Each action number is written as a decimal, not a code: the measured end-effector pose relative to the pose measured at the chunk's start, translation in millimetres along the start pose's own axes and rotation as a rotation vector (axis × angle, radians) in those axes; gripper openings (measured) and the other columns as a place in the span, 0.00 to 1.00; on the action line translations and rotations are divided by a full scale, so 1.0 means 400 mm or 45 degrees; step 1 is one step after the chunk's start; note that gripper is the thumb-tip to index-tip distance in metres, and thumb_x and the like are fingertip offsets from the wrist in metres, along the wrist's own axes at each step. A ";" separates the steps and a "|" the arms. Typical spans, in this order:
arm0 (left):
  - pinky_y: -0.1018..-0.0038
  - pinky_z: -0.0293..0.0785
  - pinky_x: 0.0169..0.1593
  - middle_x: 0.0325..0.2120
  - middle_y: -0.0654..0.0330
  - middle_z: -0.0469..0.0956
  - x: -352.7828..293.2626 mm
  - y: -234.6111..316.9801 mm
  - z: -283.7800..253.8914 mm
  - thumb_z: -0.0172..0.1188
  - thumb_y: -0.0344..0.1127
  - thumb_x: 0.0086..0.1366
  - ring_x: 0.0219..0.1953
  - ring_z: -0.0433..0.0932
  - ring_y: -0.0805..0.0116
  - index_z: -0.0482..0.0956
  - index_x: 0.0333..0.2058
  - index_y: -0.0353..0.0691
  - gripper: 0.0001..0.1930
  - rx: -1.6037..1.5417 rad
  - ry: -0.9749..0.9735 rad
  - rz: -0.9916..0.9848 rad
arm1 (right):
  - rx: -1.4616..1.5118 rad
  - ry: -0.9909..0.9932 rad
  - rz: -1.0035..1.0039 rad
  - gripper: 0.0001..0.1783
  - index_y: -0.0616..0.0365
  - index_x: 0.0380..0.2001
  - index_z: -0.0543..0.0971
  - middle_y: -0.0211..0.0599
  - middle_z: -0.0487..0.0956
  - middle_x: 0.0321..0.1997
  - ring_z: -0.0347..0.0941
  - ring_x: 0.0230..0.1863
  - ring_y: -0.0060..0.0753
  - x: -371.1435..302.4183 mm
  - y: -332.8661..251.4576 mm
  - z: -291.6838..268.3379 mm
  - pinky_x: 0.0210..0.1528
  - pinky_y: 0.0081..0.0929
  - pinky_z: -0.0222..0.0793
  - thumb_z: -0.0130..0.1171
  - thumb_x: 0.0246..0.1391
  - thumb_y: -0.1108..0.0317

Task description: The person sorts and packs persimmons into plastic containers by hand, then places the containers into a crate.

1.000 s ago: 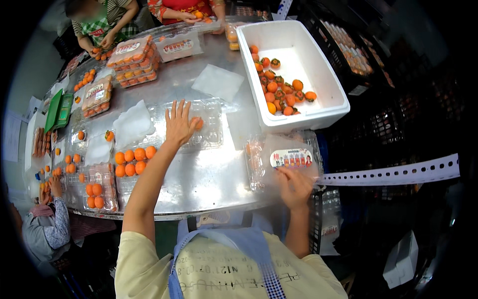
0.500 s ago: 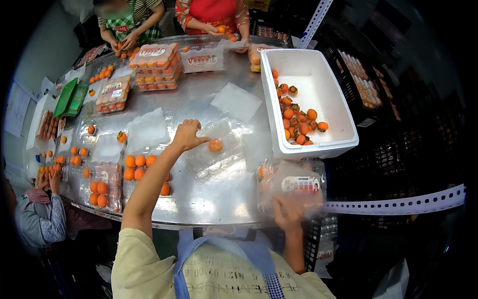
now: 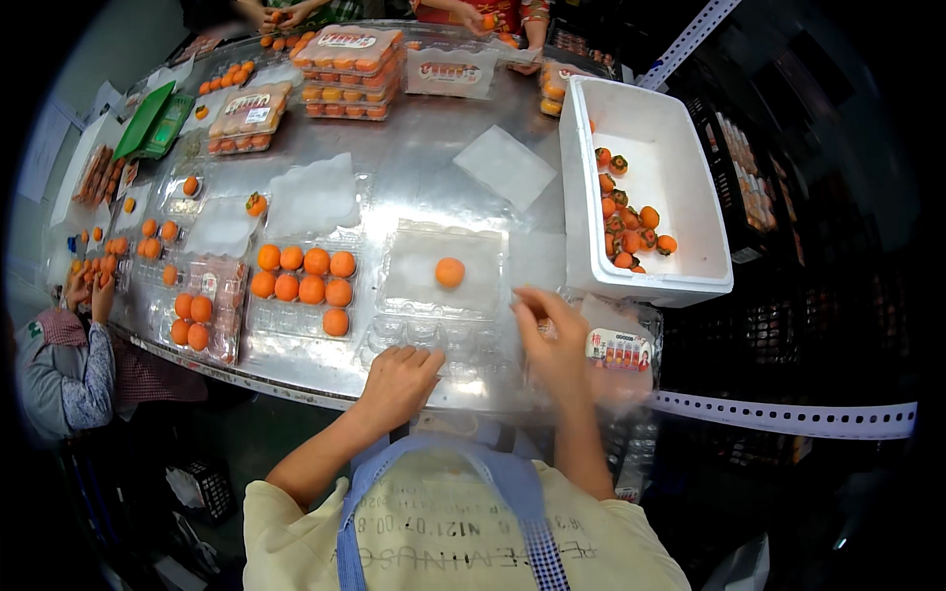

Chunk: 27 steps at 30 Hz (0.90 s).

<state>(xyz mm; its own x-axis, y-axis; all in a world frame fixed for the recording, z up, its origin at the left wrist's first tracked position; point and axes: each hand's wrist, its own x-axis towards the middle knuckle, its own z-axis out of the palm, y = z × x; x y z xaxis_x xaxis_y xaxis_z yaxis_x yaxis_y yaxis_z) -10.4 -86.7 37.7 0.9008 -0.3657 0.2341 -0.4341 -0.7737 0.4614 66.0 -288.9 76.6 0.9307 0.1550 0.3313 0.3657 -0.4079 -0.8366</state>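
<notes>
A clear plastic clamshell box (image 3: 394, 286) lies unfolded on the metal table in front of me, one persimmon (image 3: 449, 272) resting on a white sheet over its far half. My left hand (image 3: 399, 384) is closed on the near edge of its moulded half, fingers bent and the grip partly hidden. Right of the box, my right hand (image 3: 554, 340) hovers with curved fingers apart and nothing visible in them; it is slightly blurred. Beside that hand is a closed clear pack with a printed label (image 3: 618, 350). To the left stands another open clamshell holding several persimmons (image 3: 311, 289).
A white foam box (image 3: 680, 182) with loose persimmons stands at the right. Stacked filled packs (image 3: 347, 74) sit at the back, and a white sheet (image 3: 506, 167) lies mid-table. A perforated strip (image 3: 788, 414) crosses at right. Co-workers handle fruit at the far and left edges.
The clamshell now lies squared up before me. My left hand has drawn back from beside the persimmon to the box's near edge. My right hand has moved up from the labelled pack.
</notes>
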 end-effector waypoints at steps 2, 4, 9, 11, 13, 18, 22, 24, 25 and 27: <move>0.66 0.67 0.30 0.19 0.58 0.71 -0.039 0.008 0.025 0.62 0.30 0.45 0.25 0.73 0.59 0.68 0.26 0.40 0.11 0.017 -0.008 -0.025 | -0.108 -0.194 0.075 0.16 0.59 0.40 0.76 0.42 0.77 0.36 0.75 0.34 0.34 0.033 0.031 0.054 0.36 0.29 0.70 0.59 0.44 0.73; 0.68 0.67 0.32 0.19 0.59 0.70 -0.064 0.019 0.036 0.60 0.28 0.43 0.26 0.72 0.61 0.69 0.25 0.40 0.10 0.009 -0.020 -0.020 | -0.234 -0.380 0.146 0.19 0.57 0.44 0.74 0.43 0.75 0.43 0.74 0.41 0.36 0.053 0.074 0.117 0.41 0.34 0.70 0.59 0.45 0.69; 0.68 0.67 0.33 0.20 0.60 0.70 -0.116 0.027 0.026 0.60 0.28 0.42 0.26 0.72 0.61 0.68 0.25 0.40 0.11 -0.044 -0.085 -0.025 | -0.849 -0.767 0.196 0.27 0.56 0.52 0.69 0.48 0.66 0.56 0.64 0.55 0.48 0.059 0.167 0.263 0.51 0.41 0.65 0.55 0.45 0.67; 0.68 0.67 0.33 0.20 0.60 0.70 -0.124 0.029 0.022 0.60 0.28 0.42 0.26 0.72 0.60 0.68 0.25 0.40 0.10 -0.070 -0.098 -0.042 | -0.953 -0.853 0.167 0.30 0.55 0.53 0.66 0.48 0.67 0.52 0.65 0.53 0.50 0.047 0.272 0.311 0.50 0.42 0.66 0.58 0.44 0.66; 0.68 0.67 0.33 0.20 0.60 0.69 -0.127 0.028 0.023 0.60 0.28 0.43 0.26 0.72 0.60 0.68 0.25 0.40 0.10 -0.091 -0.055 -0.033 | -1.060 -0.934 0.145 0.33 0.54 0.55 0.64 0.48 0.69 0.49 0.66 0.51 0.52 0.033 0.374 0.345 0.48 0.44 0.68 0.62 0.43 0.64; 0.68 0.66 0.34 0.21 0.59 0.69 -0.139 0.019 0.011 0.61 0.29 0.44 0.27 0.72 0.60 0.69 0.25 0.40 0.10 -0.062 -0.016 -0.083 | 0.332 -0.835 0.821 0.30 0.58 0.56 0.62 0.47 0.67 0.55 0.67 0.52 0.38 0.091 0.142 0.221 0.48 0.30 0.69 0.58 0.50 0.66; 0.68 0.66 0.35 0.21 0.59 0.69 -0.110 0.006 0.021 0.63 0.31 0.45 0.28 0.71 0.60 0.69 0.26 0.40 0.11 -0.023 0.057 -0.012 | 0.860 -0.716 0.495 0.27 0.60 0.55 0.63 0.41 0.71 0.50 0.68 0.49 0.27 0.069 0.085 0.135 0.49 0.26 0.66 0.57 0.52 0.69; 0.67 0.66 0.38 0.23 0.59 0.70 -0.092 0.006 0.013 0.64 0.31 0.45 0.31 0.71 0.60 0.70 0.27 0.40 0.12 -0.025 0.071 -0.016 | 0.772 -0.650 0.183 0.33 0.59 0.56 0.62 0.42 0.67 0.56 0.66 0.54 0.31 0.056 0.045 0.109 0.53 0.28 0.64 0.63 0.45 0.75; 0.67 0.66 0.41 0.24 0.59 0.70 -0.083 0.005 0.009 0.65 0.32 0.44 0.33 0.71 0.60 0.71 0.28 0.40 0.13 -0.023 0.085 -0.028 | 0.773 -0.648 0.184 0.33 0.59 0.56 0.62 0.42 0.67 0.56 0.66 0.54 0.31 0.049 0.026 0.101 0.53 0.28 0.64 0.63 0.45 0.75; 0.64 0.65 0.45 0.26 0.59 0.71 -0.057 0.003 0.005 0.66 0.32 0.44 0.37 0.71 0.59 0.71 0.29 0.40 0.14 0.018 0.144 0.000 | 0.644 -0.547 0.116 0.35 0.58 0.53 0.66 0.39 0.68 0.55 0.65 0.55 0.32 0.033 -0.004 0.089 0.55 0.29 0.63 0.67 0.39 0.77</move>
<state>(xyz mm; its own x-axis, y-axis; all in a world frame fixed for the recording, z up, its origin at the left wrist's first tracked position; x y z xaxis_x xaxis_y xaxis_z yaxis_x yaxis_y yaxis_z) -31.5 -80.2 31.0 0.8935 -0.3055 0.3291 -0.4329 -0.7813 0.4497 77.9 -254.2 66.9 0.8391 0.5272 0.1343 0.1457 0.0200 -0.9891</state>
